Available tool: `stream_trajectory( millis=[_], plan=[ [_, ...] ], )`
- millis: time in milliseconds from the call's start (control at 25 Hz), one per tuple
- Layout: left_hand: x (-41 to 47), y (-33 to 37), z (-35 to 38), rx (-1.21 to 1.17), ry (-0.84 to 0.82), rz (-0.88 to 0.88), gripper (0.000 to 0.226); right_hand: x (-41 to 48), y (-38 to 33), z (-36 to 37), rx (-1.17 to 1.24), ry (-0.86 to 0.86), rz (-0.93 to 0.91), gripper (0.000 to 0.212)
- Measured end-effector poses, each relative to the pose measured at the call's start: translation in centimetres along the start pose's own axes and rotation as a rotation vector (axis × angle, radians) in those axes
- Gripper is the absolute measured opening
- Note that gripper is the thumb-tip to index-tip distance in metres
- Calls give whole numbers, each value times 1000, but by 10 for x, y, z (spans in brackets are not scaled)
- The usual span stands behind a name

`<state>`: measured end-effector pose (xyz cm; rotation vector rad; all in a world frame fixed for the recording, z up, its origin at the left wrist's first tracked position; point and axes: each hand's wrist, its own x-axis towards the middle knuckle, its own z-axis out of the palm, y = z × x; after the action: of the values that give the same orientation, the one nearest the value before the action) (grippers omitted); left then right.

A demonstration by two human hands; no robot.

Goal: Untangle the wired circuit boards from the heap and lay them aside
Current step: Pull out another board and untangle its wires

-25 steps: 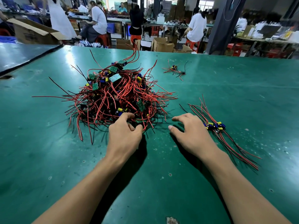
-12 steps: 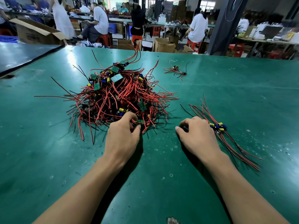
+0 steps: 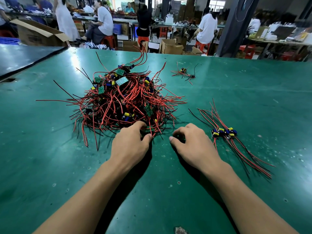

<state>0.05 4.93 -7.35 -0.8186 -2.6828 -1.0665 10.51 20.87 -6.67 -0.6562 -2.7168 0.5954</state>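
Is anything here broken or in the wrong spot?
Two things. A small stray bunch of wired boards lies alone at the far side, apart from the heap and the tidy row on the right. The table has a chipped patch at its near edge. Nothing looks spilled.

Position: sitting on the person's head.
Facing: looking forward and down across the green table (image 3: 244,98).
Nearness: hanging close above the heap (image 3: 125,102).
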Motion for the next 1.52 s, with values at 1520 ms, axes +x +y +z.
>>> stream_trajectory(
  millis=[1520],
  plan=[
    [-24,49,-7,-1287,-548,-319,39,-2,-29,-15,1321,-126,152,43]
  ],
)
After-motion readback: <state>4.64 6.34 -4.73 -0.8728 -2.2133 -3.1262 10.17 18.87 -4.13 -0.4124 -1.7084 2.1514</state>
